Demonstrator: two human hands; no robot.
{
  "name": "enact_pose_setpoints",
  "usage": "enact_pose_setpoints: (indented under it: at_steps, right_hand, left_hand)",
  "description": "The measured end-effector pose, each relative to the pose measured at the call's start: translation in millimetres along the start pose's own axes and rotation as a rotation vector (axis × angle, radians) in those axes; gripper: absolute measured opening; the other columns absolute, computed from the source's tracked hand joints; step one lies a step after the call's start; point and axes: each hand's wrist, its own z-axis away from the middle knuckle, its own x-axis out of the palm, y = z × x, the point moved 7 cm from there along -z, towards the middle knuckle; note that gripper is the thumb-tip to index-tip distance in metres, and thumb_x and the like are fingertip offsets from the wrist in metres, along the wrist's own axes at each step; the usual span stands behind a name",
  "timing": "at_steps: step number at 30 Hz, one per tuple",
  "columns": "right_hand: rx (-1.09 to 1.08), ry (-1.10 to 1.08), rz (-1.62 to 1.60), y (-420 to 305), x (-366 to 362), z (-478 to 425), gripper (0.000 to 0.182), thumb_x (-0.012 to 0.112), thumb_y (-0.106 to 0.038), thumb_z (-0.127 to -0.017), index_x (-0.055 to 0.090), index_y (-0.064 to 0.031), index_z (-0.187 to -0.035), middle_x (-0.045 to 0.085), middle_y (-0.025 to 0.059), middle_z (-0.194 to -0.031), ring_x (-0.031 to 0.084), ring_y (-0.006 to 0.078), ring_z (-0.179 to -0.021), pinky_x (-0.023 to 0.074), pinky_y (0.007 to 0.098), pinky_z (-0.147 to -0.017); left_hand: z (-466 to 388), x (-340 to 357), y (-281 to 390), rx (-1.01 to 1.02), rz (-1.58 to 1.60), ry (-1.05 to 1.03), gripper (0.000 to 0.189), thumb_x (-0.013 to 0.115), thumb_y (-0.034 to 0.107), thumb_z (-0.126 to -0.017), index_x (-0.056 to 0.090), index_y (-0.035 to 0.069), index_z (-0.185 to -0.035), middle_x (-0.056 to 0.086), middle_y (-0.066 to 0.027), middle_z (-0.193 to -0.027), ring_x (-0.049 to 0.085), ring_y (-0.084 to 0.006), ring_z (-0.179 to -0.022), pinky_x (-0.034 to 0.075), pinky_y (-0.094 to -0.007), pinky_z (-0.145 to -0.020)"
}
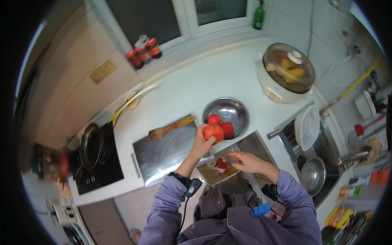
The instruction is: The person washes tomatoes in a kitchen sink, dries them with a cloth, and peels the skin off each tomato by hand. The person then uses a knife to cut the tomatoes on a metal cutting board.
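Note:
A tomato [213,134] is held in my left hand [204,141], just over the near left rim of a stainless steel bowl [242,114]. Inside the bowl lie a red tomato [214,119] and another tomato [227,128], partly hidden behind the held one. My right hand [245,161] is over the right part of an open bin [203,171] below the counter's edge, fingers apart, with small red bits on the fingertips. Red and pale scraps [221,164] lie in the bin. Left of the bowl, a wooden spatula [171,127] rests across a metal cutting board [165,153].
A lidded electric pot [286,75] stands at the back right. To the right, the sink [332,180] holds a metal basin [313,177] and a white basket [307,127]. A frying pan [90,146] sits on the black cooktop [110,171] at left. Jars [143,54] line the windowsill.

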Motion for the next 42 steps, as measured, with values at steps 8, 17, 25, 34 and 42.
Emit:
enact_pose_setpoints:
  at_steps: [8,17,25,34,42]
  right_hand:
    - [0.277,0.528,-0.349,26,-47,148,0.047,0.058,-0.01,-0.085,0.042,-0.0038,-0.129,0.057,0.0082,-0.111,0.058,0.0114,-0.084,0.047,0.0254,-0.075]
    - [0.397,1.052,-0.308,92,-62,314,0.048,0.056,-0.01,-0.086,0.038,-0.0015,-0.129,0.052,0.0129,-0.117,0.056,0.0187,-0.098,0.0457,0.0292,-0.082]
    - [0.292,1.764,-0.055,193,-100,510,0.044,0.045,-0.01,-0.09,0.033,0.0004,-0.132,0.041,0.0161,-0.129,0.048,0.0238,-0.113,0.0394,0.0347,-0.095]
    - [0.171,2.243,-0.286,346,-136,680,0.044,0.03,-0.03,-0.098,0.029,-0.0007,-0.132,0.039,0.0159,-0.131,0.043,0.0244,-0.12,0.0347,0.0366,-0.101]
    - [-0.026,2.303,-0.555,443,-205,704,0.05,0.04,-0.041,-0.093,0.036,-0.0033,-0.126,0.044,0.0116,-0.126,0.045,0.0233,-0.117,0.0341,0.0351,-0.101]
  left_hand:
    - [-138,56,-51,0.088,-0.619,-0.062,0.054,0.066,0.02,-0.069,0.042,0.0,-0.113,0.057,-0.0232,-0.104,0.057,-0.0351,-0.098,0.045,-0.0383,-0.086]
    - [-171,71,-123,-0.223,-0.866,-0.096,0.064,0.066,0.036,-0.067,0.046,0.0,-0.115,0.057,-0.0244,-0.109,0.057,-0.0356,-0.103,0.045,-0.0399,-0.088]
    - [-146,120,-61,-0.021,-1.25,0.193,0.074,0.068,0.025,-0.068,0.034,-0.002,-0.127,0.037,-0.0296,-0.128,0.033,-0.0425,-0.122,0.027,-0.0495,-0.103]
    - [-4,421,14,0.567,-0.681,-0.153,0.07,0.061,0.01,-0.079,0.023,-0.005,-0.136,0.025,-0.0227,-0.142,0.02,-0.0364,-0.133,0.013,-0.0427,-0.11]
    - [54,604,-112,0.003,-0.321,-0.579,0.067,0.063,0.015,-0.083,0.025,-0.004,-0.134,0.033,-0.021,-0.135,0.033,-0.0264,-0.125,0.028,-0.0339,-0.102]
